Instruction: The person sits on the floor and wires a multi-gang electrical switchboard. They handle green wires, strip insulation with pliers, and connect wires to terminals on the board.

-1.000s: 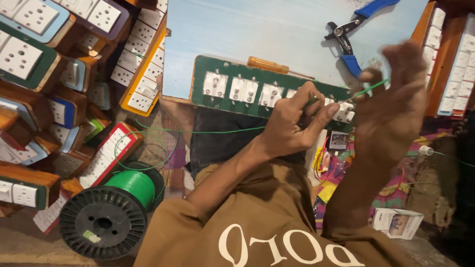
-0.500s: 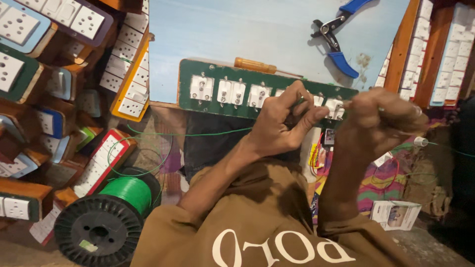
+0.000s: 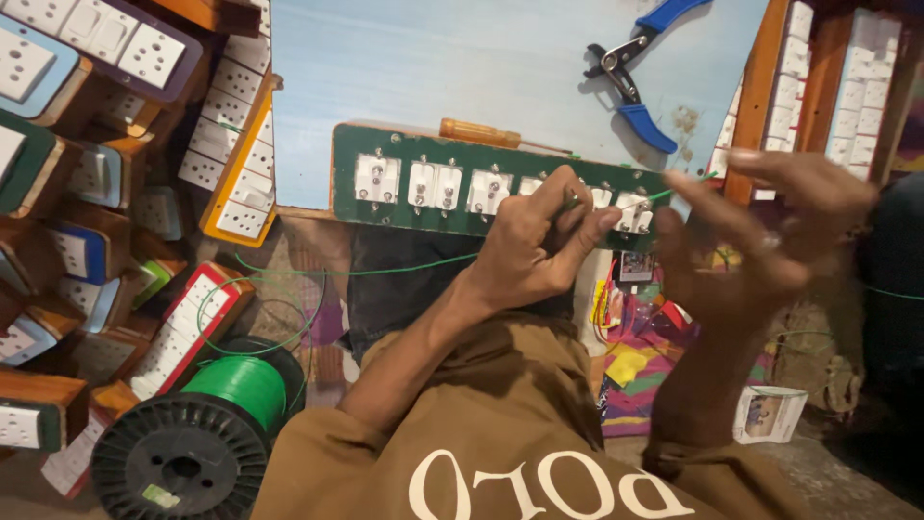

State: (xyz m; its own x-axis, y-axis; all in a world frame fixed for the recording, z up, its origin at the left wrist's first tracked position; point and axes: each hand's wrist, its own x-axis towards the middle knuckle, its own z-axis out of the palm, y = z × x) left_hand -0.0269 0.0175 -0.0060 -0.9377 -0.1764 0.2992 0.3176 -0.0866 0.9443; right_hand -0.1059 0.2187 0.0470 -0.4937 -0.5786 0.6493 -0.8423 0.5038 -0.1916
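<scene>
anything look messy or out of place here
Mostly the green wire: it trails off the spool in loose loops across the clutter instead of running neatly. The finished switch boards at left are heaped at angles, not stacked. Nothing looks broken.

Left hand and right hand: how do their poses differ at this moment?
The left hand is closed, pinching the green wire at the green switch board; the right hand is open, fingers spread, blurred, beside the board. Both are bare and level with the board's right end.
</scene>
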